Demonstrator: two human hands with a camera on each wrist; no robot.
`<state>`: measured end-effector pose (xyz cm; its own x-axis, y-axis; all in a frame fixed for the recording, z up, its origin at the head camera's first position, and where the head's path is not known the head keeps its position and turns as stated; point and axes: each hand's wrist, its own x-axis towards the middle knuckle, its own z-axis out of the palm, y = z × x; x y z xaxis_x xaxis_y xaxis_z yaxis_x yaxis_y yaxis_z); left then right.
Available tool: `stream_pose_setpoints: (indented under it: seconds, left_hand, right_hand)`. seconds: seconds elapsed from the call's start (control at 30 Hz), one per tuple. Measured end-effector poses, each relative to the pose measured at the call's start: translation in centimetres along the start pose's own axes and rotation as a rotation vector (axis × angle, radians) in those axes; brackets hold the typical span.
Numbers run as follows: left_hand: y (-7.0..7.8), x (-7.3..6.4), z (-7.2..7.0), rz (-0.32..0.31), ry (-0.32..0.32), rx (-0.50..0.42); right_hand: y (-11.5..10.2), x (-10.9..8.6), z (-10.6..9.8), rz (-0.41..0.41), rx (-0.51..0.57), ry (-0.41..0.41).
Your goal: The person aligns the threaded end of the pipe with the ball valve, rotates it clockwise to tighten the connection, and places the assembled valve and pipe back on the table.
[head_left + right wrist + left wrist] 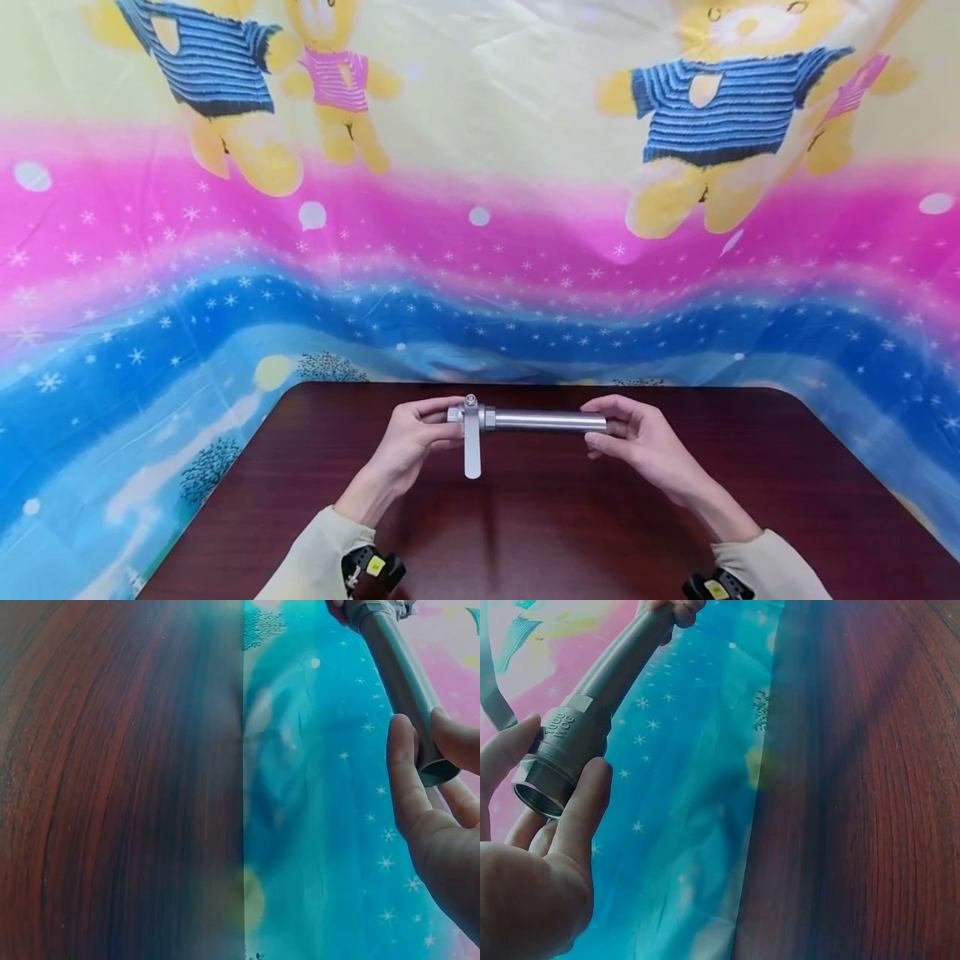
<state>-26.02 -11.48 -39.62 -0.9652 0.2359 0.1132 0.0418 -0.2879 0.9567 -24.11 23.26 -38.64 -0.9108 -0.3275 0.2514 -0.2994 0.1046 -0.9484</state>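
A silver ball valve [481,414] with a flat lever handle [472,450] is held up over the table. From its right side runs a straight metal pipe [551,419], level in the head view. My left hand [414,437] grips the valve body at its open threaded end, thumb and fingers on either side. Raised lettering shows on the valve body [562,735] in the left wrist view. My right hand [637,433] holds the pipe's free end between thumb and fingers. That pipe end [437,772] is hollow in the right wrist view.
Beneath both hands lies a dark red-brown wooden table [570,517] with rounded far corners. Behind it hangs a cloth [480,267] printed with bears and snowflakes. Black wrist devices [372,569] are strapped over pale sleeves [318,554].
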Motion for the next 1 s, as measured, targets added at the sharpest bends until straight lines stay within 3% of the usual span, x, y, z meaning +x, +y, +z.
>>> stream_pose_setpoints:
  seconds: [0.47,0.73,1.0]
  left_hand:
    - [-0.43,0.05,-0.24,-0.018,-0.022,0.016]
    - [-0.49,0.19,-0.31,-0.02,-0.055,0.064]
    - [-0.32,0.21,-0.26,-0.019,-0.042,0.105]
  right_hand:
    - [0.13,-0.22,-0.51,0.071,-0.052,-0.036]
    - [0.22,-0.41,-0.5,0.103,-0.009,-0.007]
    - [0.13,-0.59,-0.47,0.13,0.016,-0.007]
